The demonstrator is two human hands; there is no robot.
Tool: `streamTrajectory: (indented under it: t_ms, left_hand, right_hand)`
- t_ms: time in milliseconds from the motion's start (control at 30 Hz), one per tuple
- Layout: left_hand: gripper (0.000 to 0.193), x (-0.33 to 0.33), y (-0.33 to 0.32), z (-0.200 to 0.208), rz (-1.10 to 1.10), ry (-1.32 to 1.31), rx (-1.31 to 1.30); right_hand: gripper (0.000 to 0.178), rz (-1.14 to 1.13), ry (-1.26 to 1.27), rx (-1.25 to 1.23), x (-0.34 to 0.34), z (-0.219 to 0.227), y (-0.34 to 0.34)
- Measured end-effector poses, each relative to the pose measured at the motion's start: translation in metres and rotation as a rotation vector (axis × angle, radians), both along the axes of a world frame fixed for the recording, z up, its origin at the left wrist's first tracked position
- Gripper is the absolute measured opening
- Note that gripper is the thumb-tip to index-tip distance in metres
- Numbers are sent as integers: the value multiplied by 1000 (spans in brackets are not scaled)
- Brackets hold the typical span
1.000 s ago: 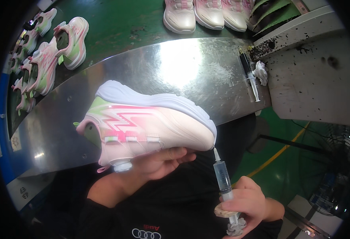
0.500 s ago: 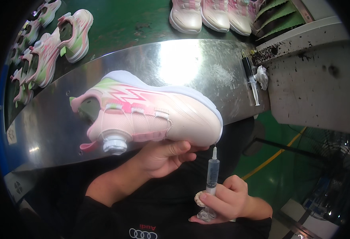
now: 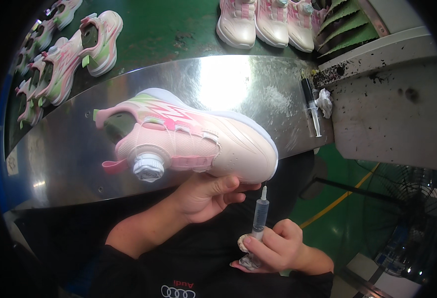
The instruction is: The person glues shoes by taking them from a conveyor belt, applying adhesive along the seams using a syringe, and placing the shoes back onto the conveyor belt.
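Head view: left hand (image 3: 206,196) clamps the pink shoe (image 3: 188,139) from beneath. Right hand (image 3: 273,246) grips a syringe (image 3: 259,221); its tip, just below the toe, should meet the sole edge squarely.

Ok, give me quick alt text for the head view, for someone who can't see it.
The left hand holds a pink and white shoe with a round dial closure from below, while the right hand holds a syringe upright, its tip just under the shoe's toe. Behind them lie a shiny metal table, a second syringe and rows of matching shoes.

Two syringes (image 3: 260,214) (image 3: 310,103), one held shoe (image 3: 188,139).
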State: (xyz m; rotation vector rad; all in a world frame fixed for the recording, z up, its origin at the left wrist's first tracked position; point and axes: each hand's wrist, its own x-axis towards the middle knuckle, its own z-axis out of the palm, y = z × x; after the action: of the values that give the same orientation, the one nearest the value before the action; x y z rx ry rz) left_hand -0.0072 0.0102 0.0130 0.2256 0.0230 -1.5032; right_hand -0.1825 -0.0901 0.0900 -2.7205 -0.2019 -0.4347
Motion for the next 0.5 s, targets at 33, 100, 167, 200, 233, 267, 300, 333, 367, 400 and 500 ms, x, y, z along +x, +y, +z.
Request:
streamTrajectory:
  t_ms: [33,100,167,200,233,267,300,333,367,400,500]
  left_hand:
    - [35,1,0,1,2,-6,0]
    - [35,2,1,0,1,-6,2]
    - [35,4,3,0,8,-13,13]
    - [36,4,5,0,9,-11,34]
    - [36,4,7,0,13,-12,59]
    - [36,4,9,3,4,-10,71]
    - [35,5,10,3,-3,-10,90]
    - [35,3,10,-1,-15,-11,73]
    - [36,2,11,-6,-57,7,56]
    - [40,1,14,-7,-74,27,17]
    - [49,-5,57,-17,-10,111,-108]
  right_hand:
    - [48,1,-1,-4,1,1,1]
    - [41,-7,51,46,1,2,3]
    - [41,-15,48,49,2,1,5]
    - [41,-22,45,57,3,0,7]
    - [41,-9,36,68,2,0,8]
    - [42,6,-90,82,-1,2,7]
    - [42,22,-220,106,-3,0,6]
    - [47,3,-308,86,-9,-2,3]
    - [54,-44,-347,68,-16,-6,-2]
    - [61,-39,-225,26,-12,3,-11]
    - [71,-89,-167,26,6,-14,-39]
